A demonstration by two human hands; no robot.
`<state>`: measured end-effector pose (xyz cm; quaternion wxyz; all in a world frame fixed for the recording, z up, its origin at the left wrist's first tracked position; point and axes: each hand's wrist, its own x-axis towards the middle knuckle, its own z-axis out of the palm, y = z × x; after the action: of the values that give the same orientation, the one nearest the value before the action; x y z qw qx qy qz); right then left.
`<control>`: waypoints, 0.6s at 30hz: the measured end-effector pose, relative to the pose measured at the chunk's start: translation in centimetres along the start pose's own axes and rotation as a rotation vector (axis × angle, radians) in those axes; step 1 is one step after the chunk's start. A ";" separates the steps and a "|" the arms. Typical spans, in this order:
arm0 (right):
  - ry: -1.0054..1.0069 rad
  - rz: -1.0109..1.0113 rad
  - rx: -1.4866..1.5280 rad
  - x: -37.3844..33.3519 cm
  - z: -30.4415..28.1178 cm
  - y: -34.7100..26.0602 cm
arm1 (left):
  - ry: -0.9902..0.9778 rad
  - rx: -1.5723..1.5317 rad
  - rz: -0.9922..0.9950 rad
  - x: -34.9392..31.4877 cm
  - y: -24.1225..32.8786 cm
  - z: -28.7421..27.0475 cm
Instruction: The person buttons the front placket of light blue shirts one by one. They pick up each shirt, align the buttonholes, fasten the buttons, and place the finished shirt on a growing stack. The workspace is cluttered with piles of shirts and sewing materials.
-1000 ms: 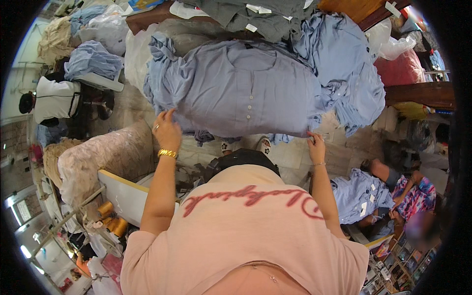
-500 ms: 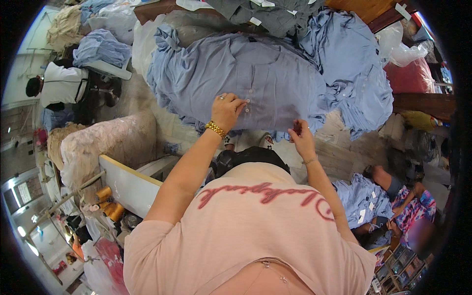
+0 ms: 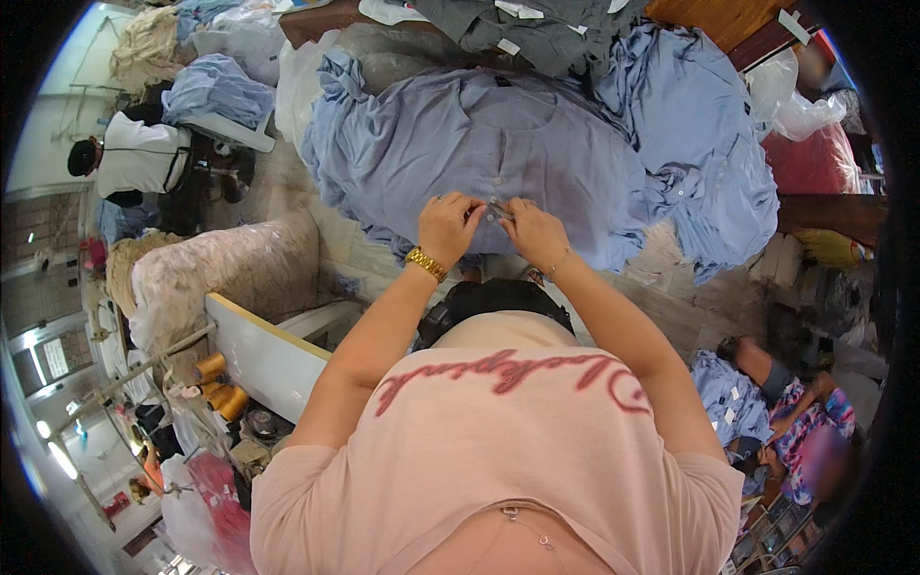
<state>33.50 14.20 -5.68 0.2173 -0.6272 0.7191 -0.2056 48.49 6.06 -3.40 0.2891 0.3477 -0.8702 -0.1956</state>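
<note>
The soft light-blue button-up cotton shirt [image 3: 498, 144] lies spread flat on the counter [image 3: 690, 278], right in front of the person, with its collar at the far side. Both hands meet at the row of buttons down the middle of it. The left hand [image 3: 447, 226], with a gold watch on its wrist, pinches the cloth near the front edge, and the right hand [image 3: 534, 230] pinches a small bit just beside it; what sits between the fingers is too small to tell. To do this well, I think the hands should keep the two front edges lined up and the cloth flat, and work with small, slow finger moves. A crumpled pile of more light-blue shirts [image 3: 709, 144] lies touching it on the right and could slide onto the work. Dark grey folded clothes with white tags [image 3: 537, 29] sit past the collar. Clear plastic bags [image 3: 795, 96] lie at the far right. Left of the person are a big wrapped roll of pale cloth [image 3: 220, 278], a white board [image 3: 268, 355] and orange thread cones [image 3: 216, 379]. A person in a white shirt [image 3: 139, 158] works well apart on the left.
</note>
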 end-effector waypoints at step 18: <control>0.239 0.184 0.158 1.7 -1.9 3.1 | 0.204 0.421 -0.593 -4.6 -15.7 -11.4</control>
<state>29.70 12.94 -5.92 0.1969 -0.5107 0.7759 -0.3136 66.19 -2.94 -4.91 0.2273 0.6541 -0.7196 -0.0519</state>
